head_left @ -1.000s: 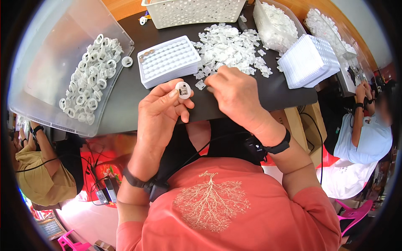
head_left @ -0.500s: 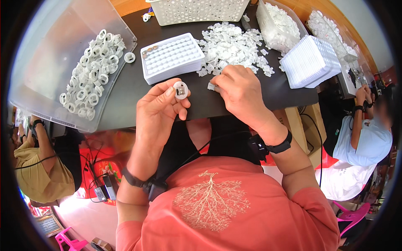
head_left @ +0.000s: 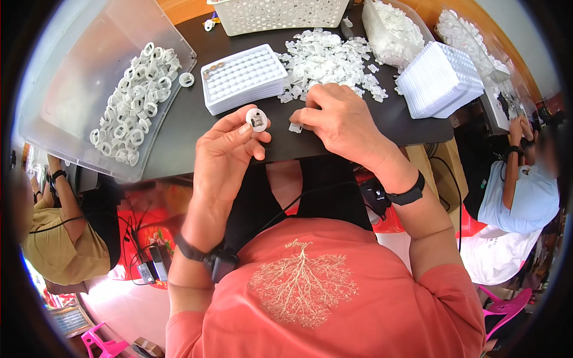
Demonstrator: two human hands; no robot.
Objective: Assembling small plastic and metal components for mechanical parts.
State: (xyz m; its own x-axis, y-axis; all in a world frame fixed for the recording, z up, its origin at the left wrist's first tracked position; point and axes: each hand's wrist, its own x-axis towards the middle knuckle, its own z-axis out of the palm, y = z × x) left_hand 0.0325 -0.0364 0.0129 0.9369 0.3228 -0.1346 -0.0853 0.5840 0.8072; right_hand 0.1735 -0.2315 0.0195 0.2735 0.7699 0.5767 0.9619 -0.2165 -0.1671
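My left hand (head_left: 228, 145) is closed, pinching a round white plastic housing (head_left: 256, 120) between thumb and fingers. Dark and metallic parts show inside its opening. Over the table, a little to the right, my right hand (head_left: 345, 122) has its fingers bent together at a small white plastic piece (head_left: 295, 127). The thumb's grip is partly hidden under the hand. Just beyond these fingers spreads a loose pile of small flat white plastic pieces (head_left: 325, 56). A stack of white dimpled trays (head_left: 242, 74) stands beyond my left hand, with a few copper-coloured bits in the top one's corner.
At left, a clear plastic bin (head_left: 54, 98) holds many white rings (head_left: 134, 98), with one loose ring (head_left: 186, 79) beside it. A white perforated basket (head_left: 277, 15) stands at the back. Another tray stack (head_left: 441, 80) and a filled bag (head_left: 397, 36) are at right. People sit on both sides.
My right hand has shifted slightly left and lower, bringing the small white piece nearer the table's front. My left hand still holds the round housing, tilted a little differently.
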